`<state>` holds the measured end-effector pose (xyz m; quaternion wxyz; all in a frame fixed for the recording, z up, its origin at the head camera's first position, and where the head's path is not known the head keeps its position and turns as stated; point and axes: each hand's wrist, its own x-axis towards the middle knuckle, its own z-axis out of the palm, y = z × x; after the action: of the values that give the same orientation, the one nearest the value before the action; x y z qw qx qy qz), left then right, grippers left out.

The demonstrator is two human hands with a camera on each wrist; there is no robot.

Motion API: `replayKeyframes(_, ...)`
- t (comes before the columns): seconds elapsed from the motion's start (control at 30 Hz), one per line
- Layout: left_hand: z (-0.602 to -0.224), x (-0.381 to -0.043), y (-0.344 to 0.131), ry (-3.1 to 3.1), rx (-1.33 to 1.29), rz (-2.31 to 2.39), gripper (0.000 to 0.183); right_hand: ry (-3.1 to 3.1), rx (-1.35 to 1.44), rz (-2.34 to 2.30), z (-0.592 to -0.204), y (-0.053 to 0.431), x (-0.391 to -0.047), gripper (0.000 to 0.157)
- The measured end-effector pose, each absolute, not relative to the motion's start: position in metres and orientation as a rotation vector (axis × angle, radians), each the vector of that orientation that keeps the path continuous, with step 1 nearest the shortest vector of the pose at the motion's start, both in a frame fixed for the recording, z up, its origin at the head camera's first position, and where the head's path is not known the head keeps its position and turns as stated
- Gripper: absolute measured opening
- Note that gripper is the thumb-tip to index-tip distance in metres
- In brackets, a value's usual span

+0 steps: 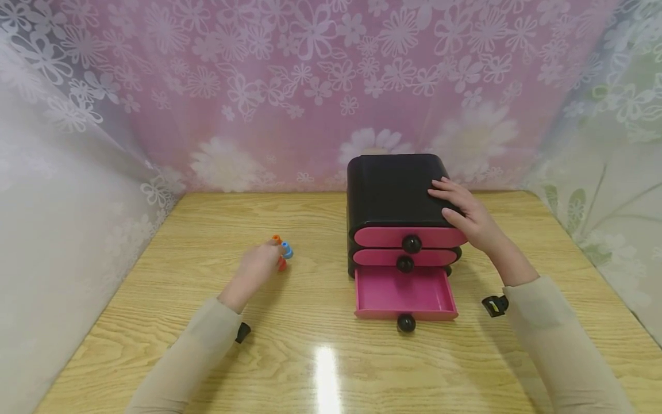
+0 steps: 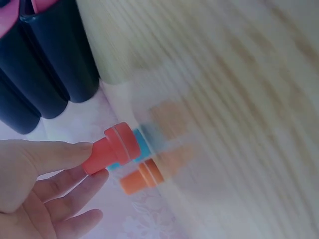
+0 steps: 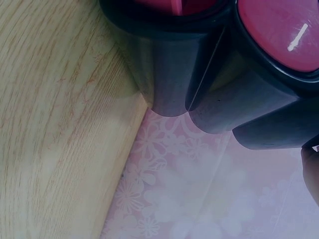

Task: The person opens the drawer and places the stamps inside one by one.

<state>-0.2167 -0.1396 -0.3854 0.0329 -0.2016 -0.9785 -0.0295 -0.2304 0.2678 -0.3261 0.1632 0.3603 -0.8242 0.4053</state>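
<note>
My left hand (image 1: 260, 263) pinches a small red plastic peg with a wider collared end (image 2: 112, 149) between thumb and fingers, over the left part of the table. Close behind it stand a blue peg (image 1: 287, 249) and an orange peg (image 2: 142, 177) of similar shape. On the right, my right hand (image 1: 468, 215) rests on the top right edge of a black drawer box (image 1: 395, 187), its fingers spread. The box has pink drawers with round black knobs. Its bottom drawer (image 1: 403, 290) is pulled out and holds nothing; the two above are closed.
A wood-grain table (image 1: 310, 322) lies under everything. Flowered curtain cloth (image 1: 289, 115) hangs behind it and along both sides. Small black devices (image 1: 495, 306) sit at both wrists.
</note>
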Motion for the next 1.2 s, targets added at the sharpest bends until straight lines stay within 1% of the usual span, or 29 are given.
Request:
replayKeyframes(0.33,-0.379,-0.200,-0.123,-2.854,-0.764,-0.103,0.012,-2.354,1.026,1.157,-0.327,0.268,-0.231,0.037)
replayKeyframes(0.83,-0.372,-0.183,-0.097,-2.586,-0.978,-0.176,0.010,-2.363,1.022,1.181,-0.325,0.267,-0.229,0.037)
replayKeyframes(1.2,-0.365,-0.177,-0.075,-2.445,-1.078,-0.238,0.009,-2.368,1.016,1.172,-0.325,0.268,-0.230,0.038)
